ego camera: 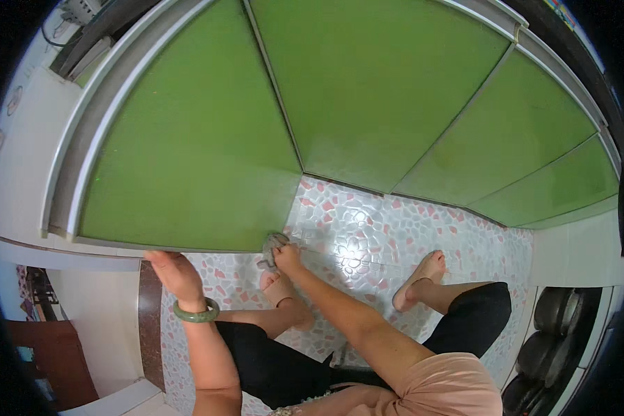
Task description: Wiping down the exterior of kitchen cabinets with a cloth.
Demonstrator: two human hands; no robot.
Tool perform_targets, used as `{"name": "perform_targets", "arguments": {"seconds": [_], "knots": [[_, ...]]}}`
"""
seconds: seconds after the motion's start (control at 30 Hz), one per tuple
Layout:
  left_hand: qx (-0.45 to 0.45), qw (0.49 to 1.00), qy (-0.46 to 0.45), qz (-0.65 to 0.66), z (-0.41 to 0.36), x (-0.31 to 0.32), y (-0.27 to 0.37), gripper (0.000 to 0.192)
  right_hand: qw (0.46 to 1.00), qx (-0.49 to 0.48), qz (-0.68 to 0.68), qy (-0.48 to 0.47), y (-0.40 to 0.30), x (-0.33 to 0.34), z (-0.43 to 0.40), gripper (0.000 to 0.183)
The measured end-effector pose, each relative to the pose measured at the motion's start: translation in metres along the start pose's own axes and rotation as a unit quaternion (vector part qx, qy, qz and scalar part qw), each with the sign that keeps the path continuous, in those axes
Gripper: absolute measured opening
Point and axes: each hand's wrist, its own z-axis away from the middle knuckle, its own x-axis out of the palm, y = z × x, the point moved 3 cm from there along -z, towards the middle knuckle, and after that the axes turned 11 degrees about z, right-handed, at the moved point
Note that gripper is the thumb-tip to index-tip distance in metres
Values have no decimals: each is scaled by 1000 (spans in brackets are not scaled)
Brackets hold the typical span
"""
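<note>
My right hand (288, 258) grips a crumpled grey cloth (274, 244) against the lower corner of a green cabinet door (197, 135), close above the floor. At the near side edge of that same door is my left hand (179, 278), with a green bangle (196, 310) on the wrist. Its thumb side shows, while the other fingers are partly hidden by the door edge. Both arms reach forward between and beside my bent legs. My bare left foot (278, 288) is just below the cloth, and my bare right foot (427, 268) stands farther right.
More green cabinet doors (385, 88) run across the front and right, with metal trim (561, 67) along their tops. The floor (353, 223) has a pink and white stone pattern. Dark round pans (543, 353) sit in an opening at right. A brown wooden piece (52, 359) stands lower left.
</note>
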Motion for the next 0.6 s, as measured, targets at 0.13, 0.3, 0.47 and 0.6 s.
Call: {"name": "perform_targets", "arguments": {"seconds": [0.13,0.3,0.47,0.6], "knots": [[1,998,52,17,-3,7,-1,56,997,42,-46,38,28,22,-25,27],[-3,992,84,93,6,13,-6,53,991,115,-28,56,80,30,-89,25],[24,986,79,148,20,9,6,53,977,107,-15,182,68,-29,-191,20],[27,990,3,137,40,17,8,59,979,103,-30,172,35,-65,-204,21]]}}
